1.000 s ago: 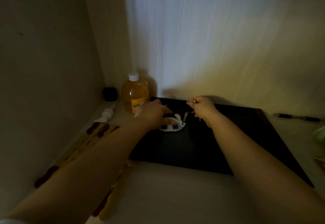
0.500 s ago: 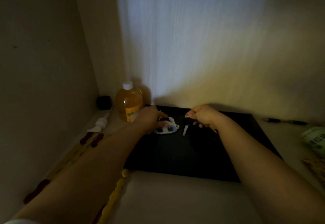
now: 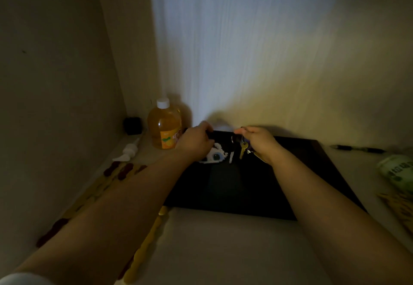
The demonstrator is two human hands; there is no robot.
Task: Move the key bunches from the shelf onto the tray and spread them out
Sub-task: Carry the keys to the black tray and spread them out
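Note:
A black tray (image 3: 297, 186) lies on the dim shelf against the back wall. My right hand (image 3: 259, 142) is at the tray's far edge, pinching the ring of a key bunch (image 3: 242, 148), and a brass key hangs below its fingers. My left hand (image 3: 194, 142) rests over the far left corner of the tray, partly covering a white beaded charm with a blue eye (image 3: 215, 156). Whether the left fingers grip the charm is hidden. A small pale key piece (image 3: 231, 157) lies beside the charm.
An orange bottle with a white cap (image 3: 165, 126) stands left of the tray. Next to it are a white pump head (image 3: 128, 151) and a small black box (image 3: 133, 125). A pen (image 3: 357, 149) and a green packet (image 3: 397, 169) lie to the right. A yellow and red mat (image 3: 125, 173) runs along the left.
My right hand has lifted the key ring, so the brass key now hangs below it. My left hand stays on the white charm. The view has tilted slightly.

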